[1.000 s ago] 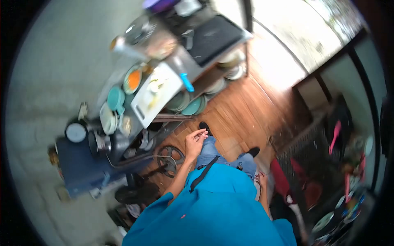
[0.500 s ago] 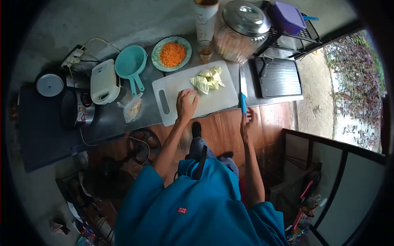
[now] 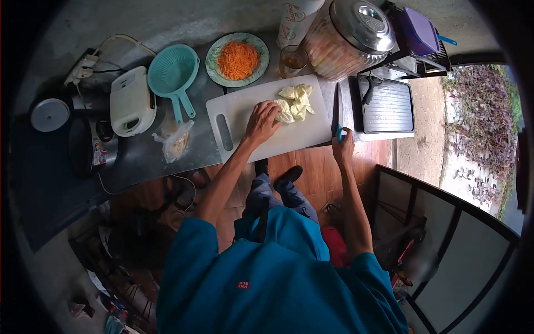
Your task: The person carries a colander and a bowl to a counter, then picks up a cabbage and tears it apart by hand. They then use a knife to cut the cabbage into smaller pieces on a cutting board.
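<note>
Pale green cabbage pieces (image 3: 301,102) lie on the right half of a white cutting board (image 3: 245,108). My left hand (image 3: 263,123) rests over the board with its curled fingertips against the leftmost cabbage piece. Just right of the board, my right hand (image 3: 343,146) is closed round the blue handle of a knife (image 3: 339,106), whose blade points away from me. Behind the board stands a patterned plate (image 3: 212,62) heaped with shredded carrot (image 3: 237,60).
Left of the board are a small plastic bag (image 3: 174,141), a teal strainer (image 3: 173,69) and a white appliance (image 3: 132,103). A glass (image 3: 292,60), a large lidded jar (image 3: 347,42) and a ridged grill plate (image 3: 388,106) stand behind and to the right.
My right hand has closed on the knife handle, and the blade has turned. My left hand has moved up against the cabbage. The camera view has shifted slightly.
</note>
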The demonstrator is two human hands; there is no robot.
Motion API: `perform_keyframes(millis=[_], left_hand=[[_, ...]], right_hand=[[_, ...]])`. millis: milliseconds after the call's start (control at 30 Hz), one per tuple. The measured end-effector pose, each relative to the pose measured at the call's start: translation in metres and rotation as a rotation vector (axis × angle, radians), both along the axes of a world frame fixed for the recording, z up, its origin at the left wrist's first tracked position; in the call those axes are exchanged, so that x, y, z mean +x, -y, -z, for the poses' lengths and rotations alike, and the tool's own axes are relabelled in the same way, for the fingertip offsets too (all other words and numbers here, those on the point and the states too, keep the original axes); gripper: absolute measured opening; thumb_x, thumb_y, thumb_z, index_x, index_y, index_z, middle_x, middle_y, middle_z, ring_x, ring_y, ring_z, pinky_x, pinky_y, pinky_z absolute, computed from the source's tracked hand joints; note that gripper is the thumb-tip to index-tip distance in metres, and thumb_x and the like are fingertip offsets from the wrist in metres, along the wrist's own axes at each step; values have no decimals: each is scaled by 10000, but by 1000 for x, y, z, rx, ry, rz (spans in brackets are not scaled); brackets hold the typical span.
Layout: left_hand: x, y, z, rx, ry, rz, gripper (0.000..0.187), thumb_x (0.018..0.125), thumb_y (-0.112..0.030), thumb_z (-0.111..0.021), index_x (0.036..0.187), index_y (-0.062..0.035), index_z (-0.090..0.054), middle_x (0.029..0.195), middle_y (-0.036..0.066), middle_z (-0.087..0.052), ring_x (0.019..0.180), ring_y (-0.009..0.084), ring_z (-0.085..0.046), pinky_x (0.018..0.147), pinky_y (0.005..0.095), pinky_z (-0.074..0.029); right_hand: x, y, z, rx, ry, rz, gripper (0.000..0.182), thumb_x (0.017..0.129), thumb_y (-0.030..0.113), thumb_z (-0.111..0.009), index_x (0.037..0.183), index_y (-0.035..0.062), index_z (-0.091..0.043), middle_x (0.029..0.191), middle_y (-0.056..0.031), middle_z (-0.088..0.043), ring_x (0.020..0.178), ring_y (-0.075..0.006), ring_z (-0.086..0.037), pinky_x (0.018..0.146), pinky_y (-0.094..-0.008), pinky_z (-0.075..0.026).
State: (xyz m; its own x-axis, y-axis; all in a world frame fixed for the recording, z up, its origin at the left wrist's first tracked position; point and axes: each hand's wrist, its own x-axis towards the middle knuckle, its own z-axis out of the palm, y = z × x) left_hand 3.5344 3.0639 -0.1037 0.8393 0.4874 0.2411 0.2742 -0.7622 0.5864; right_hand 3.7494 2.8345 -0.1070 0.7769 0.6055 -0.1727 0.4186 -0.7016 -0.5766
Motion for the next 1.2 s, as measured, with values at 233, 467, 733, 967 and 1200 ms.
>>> perform_keyframes(millis=[233,467,733,967,1200], left_hand=[[-44,10,-4,-310,71,-352,331,754,-180,-797,1009,-16,-664,962,143,-649,925,331,-605,828,407,-478],[-113,19,0,-193,-28,-479,465,759,-238,-791,1180,-83,-670,945,120,-655,935,293,-581,840,406,-440],[-112,22,0,-166,52,-523,421,762,-254,-777,1133,-82,-677,967,62,-672,958,281,-553,853,418,-398],[-115,15,11,-711,-12,-545,341,778,-291,-771,973,-21,-697,777,111,-669,707,295,-608,659,397,-473],[-97,30,-18,-143,-173,-654,488,791,-294,-752,1228,-115,-633,1179,97,-586,1034,312,-544,872,426,-442]], right_hand=[[-55,31,-13,183,99,222,411,902,72,-584,1290,-18,-481,1119,-229,-571,1011,-356,-580,873,-434,-451],[-160,34,-33,315,-134,132,356,942,125,-592,1266,1,-513,1098,-201,-597,1008,-320,-610,856,-389,-480],[-203,-10,-33,204,-344,-183,373,950,83,-531,1309,24,-444,1059,-252,-567,934,-417,-580,801,-440,-465],[-195,-37,-31,171,-356,-166,327,967,172,-540,1274,76,-477,786,-225,-588,681,-379,-601,626,-472,-448],[-206,-50,-32,187,-336,-160,341,959,208,-567,1273,90,-503,764,-231,-608,694,-404,-620,632,-463,-464]])
